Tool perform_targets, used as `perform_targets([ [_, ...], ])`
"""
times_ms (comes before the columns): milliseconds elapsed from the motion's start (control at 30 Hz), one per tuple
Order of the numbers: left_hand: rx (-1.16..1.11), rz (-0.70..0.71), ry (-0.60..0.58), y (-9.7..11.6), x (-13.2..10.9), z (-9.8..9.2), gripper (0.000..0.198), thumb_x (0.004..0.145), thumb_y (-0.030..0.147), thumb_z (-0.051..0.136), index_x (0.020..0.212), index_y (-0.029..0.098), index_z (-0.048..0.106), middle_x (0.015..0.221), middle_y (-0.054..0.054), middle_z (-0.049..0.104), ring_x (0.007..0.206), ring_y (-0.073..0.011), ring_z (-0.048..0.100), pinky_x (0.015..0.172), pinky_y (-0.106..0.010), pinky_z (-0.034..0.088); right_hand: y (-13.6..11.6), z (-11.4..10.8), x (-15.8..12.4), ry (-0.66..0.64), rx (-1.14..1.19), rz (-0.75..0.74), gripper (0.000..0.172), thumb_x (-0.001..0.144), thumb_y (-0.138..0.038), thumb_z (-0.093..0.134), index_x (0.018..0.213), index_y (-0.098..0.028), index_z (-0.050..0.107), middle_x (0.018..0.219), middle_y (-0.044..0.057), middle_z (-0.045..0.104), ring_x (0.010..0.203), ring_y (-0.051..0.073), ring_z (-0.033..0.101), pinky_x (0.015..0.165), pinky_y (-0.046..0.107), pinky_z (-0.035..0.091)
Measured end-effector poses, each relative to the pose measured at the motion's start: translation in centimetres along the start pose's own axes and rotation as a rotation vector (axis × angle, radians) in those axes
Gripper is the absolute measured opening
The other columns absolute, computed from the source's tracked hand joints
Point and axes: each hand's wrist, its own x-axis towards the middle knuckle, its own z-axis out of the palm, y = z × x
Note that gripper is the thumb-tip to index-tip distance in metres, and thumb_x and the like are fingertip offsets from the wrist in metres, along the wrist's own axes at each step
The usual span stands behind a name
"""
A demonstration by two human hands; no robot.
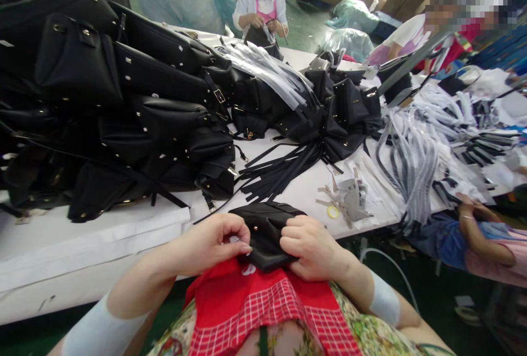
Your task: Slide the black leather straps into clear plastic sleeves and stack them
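A black leather bag (267,235) with a small gold stud rests at the table's front edge, against my red apron. My right hand (310,246) is closed on the bag's right side, its fingers curled over the leather. On the left side, my left hand (230,238) has thumb and forefinger pinched together beside the bag. A small whitish bit shows near that pinch, too little of it visible to name. Just beyond the bag lies a fan of black straps (284,167).
Black bags (164,120) are heaped high on the left of the white table (218,210). Wrapped straps (267,73) lie farther back. To the right are loose metal-coloured pieces (349,197) and bundled handles (411,164). A co-worker (261,7) stands opposite; others work at right.
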Motion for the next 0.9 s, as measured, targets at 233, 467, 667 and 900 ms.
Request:
perform_targets([
  [233,-0.486,0.149,0.200,-1.8,-0.4,-1.1,0.024,0.089,0.037,0.066,0.077,0.018,0.058,0.083,-0.002,0.065,0.070,-0.0124,0.060,0.066,-0.024,0.050,3.3,0.7,-0.2,0.177,0.318,0.380,0.021,0.078,-0.022,0.062,0.059,-0.018,0.052,0.061,0.000,0.056,0.061,0.014,0.047,0.059,0.029,0.032],
  [467,-0.564,0.073,0.490,-5.0,0.3,-1.2,0.018,0.082,0.033,0.072,0.092,0.019,0.070,0.072,-0.001,0.064,0.062,-0.0116,0.057,0.056,-0.020,0.049,12.6,4.1,0.1,0.781,1.457,1.251,0.021,0.060,-0.014,0.079,0.080,-0.013,0.071,0.066,0.002,0.072,0.057,0.016,0.063,0.056,0.025,0.049],
  [667,-0.741,-0.018,0.516,-5.7,1.4,-0.1,0.027,0.073,0.041,0.069,0.063,0.018,0.062,0.064,-0.002,0.060,0.060,-0.0159,0.055,0.048,-0.024,0.048,15.6,6.0,0.2,1.029,1.590,1.456,0.009,0.086,-0.019,0.060,0.085,-0.013,0.066,0.071,0.006,0.074,0.061,0.017,0.069,0.061,0.027,0.059],
  [900,-0.480,-0.067,0.563,-5.1,2.5,0.7,0.041,0.075,0.052,0.074,0.064,0.020,0.052,0.060,0.000,0.063,0.053,-0.0126,0.053,0.053,-0.024,0.045,15.6,5.7,-0.5,1.178,1.749,1.517,0.010,0.092,-0.017,0.052,0.084,-0.018,0.056,0.062,-0.001,0.068,0.052,0.013,0.066,0.051,0.021,0.057],
])
